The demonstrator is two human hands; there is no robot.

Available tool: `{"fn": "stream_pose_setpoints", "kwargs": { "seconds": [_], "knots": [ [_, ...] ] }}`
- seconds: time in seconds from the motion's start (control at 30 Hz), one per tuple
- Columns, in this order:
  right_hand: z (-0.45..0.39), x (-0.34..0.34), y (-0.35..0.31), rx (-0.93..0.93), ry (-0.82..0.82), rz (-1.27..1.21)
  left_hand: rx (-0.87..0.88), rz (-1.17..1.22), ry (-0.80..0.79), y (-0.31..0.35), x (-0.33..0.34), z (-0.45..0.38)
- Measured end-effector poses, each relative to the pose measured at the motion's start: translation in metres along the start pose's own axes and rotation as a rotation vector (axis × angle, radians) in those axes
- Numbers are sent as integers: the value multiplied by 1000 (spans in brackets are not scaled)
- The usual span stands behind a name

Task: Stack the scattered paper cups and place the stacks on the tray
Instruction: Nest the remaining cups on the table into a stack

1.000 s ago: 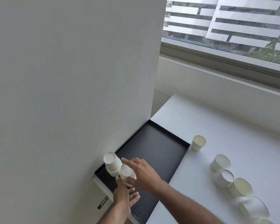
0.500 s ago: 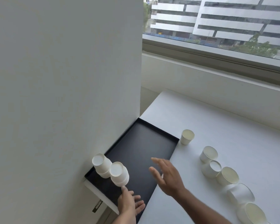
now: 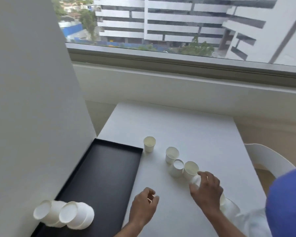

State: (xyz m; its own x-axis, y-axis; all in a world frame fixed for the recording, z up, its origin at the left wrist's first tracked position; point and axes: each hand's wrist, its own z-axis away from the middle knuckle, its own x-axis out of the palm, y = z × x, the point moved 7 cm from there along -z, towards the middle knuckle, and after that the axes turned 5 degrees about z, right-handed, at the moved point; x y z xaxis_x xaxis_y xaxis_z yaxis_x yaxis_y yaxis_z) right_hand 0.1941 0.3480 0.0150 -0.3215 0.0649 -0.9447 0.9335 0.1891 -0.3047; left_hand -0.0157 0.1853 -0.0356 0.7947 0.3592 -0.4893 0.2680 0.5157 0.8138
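A black tray (image 3: 101, 168) lies at the table's left side. Two upside-down stacks of white paper cups (image 3: 48, 212) (image 3: 77, 214) stand on its near corner. Loose cups sit on the table to the right: two upright ones (image 3: 149, 144) (image 3: 171, 154), an upside-down one (image 3: 177, 168) and another upright one (image 3: 190, 169). My right hand (image 3: 206, 190) curls thumb and fingers round a cup (image 3: 195, 181) just behind that row. One more cup (image 3: 229, 206) shows beside my right wrist. My left hand (image 3: 143, 206) hovers over the table beside the tray, loosely curled and holding nothing.
A white wall (image 3: 32, 100) rises along the tray's left edge. The white table (image 3: 178, 127) ends below a window ledge. A white chair (image 3: 270, 159) stands at the right. Blue fabric (image 3: 287, 202) fills the lower right corner.
The view swung right. My right hand left the stack on the tray and moved right onto a loose cup. My left hand came off the tray's near edge to the table.
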Motion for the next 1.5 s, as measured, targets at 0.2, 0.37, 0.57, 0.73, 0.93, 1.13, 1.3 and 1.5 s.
{"fn": "stream_pose_setpoints", "kwargs": {
  "seconds": [0.2, 0.37, 0.57, 0.73, 0.93, 1.13, 1.3, 1.5],
  "knots": [
    [4, 20, 71, 376, -389, 241, 232, -292, -177, 33, 36, -10],
    [11, 23, 75, 252, -368, 427, 299, -326, -290, 41, 54, -12],
    [28, 24, 35, 118, -346, 339, 358, -322, -431, 43, 67, -12],
    [46, 12, -18, 58, -238, 18, 434, -166, -466, 44, 67, -9],
    [55, 5, -48, -30, -247, -235, 400, 36, -338, 53, 51, -14],
    [4, -12, -5, 78, 46, -216, 283, 39, -286, 42, 31, -21],
    [-34, 21, 48, 175, -302, 176, 246, 45, -265, 35, 21, -26],
    [-33, 40, 49, 103, -433, 360, 229, 38, -244, 31, 13, -29]
  ]
}}
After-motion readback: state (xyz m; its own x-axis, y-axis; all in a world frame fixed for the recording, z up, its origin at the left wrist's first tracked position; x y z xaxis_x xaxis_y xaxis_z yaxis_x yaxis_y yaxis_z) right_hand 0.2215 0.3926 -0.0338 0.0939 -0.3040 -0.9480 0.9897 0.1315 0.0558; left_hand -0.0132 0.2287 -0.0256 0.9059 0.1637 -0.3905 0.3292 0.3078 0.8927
